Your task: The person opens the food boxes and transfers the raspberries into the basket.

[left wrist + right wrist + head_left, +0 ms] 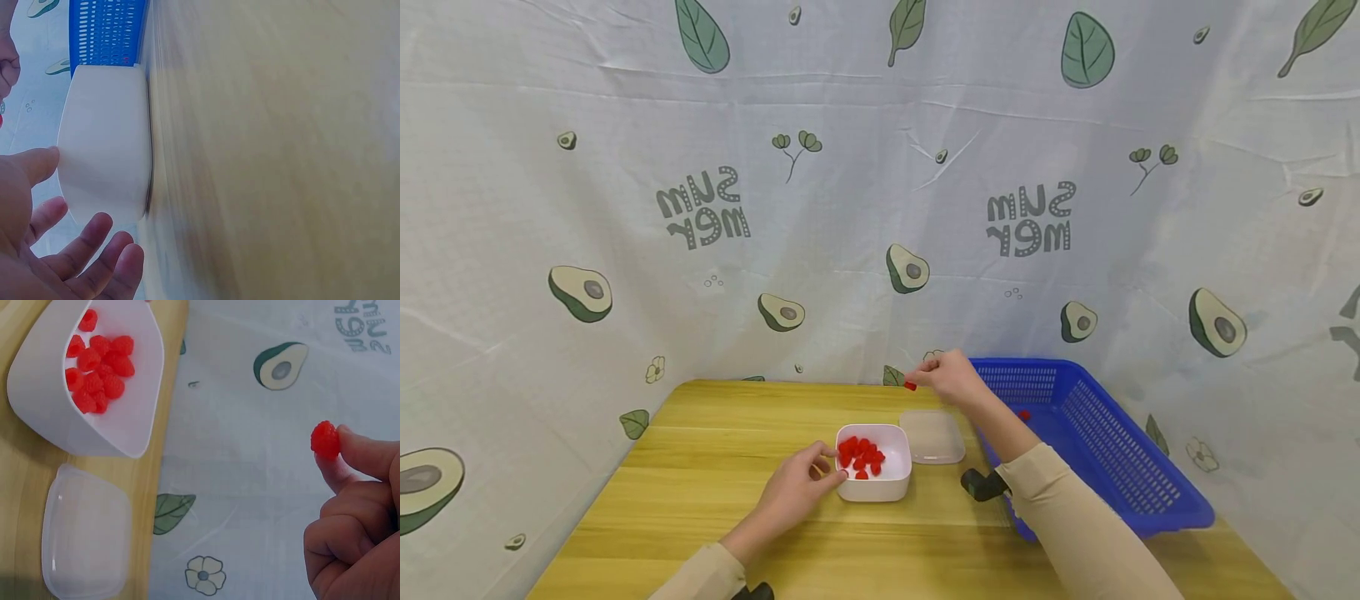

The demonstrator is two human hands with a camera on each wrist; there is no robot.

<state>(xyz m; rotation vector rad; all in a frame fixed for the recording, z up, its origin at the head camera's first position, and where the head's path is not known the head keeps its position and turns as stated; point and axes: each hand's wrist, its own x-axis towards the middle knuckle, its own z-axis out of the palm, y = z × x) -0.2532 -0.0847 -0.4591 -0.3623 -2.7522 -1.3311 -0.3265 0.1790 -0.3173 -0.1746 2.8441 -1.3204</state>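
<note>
Between the thumb and index finger of my right hand point(953, 379) a red raspberry point(325, 440) is pinched, up in the air beyond the box. The other fingers of that hand are curled in. A white box point(874, 490) stands on the table with several raspberries point(100, 365) inside, mostly toward its left side. My left hand point(797, 482) is at the box's left side, thumb and index fingertips right at its rim. In the left wrist view its remaining fingers point(119, 262) are spread and relaxed beside the box.
A translucent lid point(932, 437) lies flat to the right of the box. Further right is a blue plastic basket point(1120, 442) with a small red raspberry point(1024, 415) in it. Behind the wooden table point(722, 433) hangs a printed cloth point(850, 208).
</note>
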